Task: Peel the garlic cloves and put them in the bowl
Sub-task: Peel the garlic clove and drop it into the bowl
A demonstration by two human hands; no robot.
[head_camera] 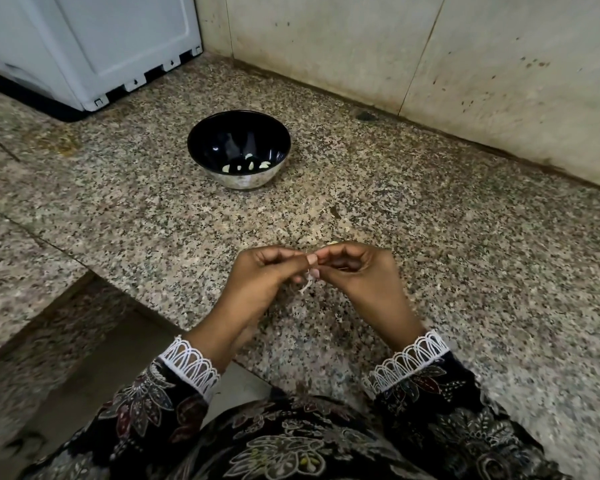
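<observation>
A steel bowl [246,180] with a dark inside stands on the speckled granite counter [465,258], well beyond my hands. Several peeled white garlic cloves [246,165] lie at its bottom. Above the counter's front part, my left hand [264,275] and my right hand [354,268] meet fingertip to fingertip, both pinching a small garlic clove [313,271] that is mostly hidden between the fingers. A thin strip of pale skin [305,287] hangs down from it.
A white appliance [94,46] stands at the back left on the counter. A stained tiled wall [430,57] runs along the back. The counter's edge drops off at the lower left beside my patterned sleeves. Small skin scraps [335,212] lie between bowl and hands.
</observation>
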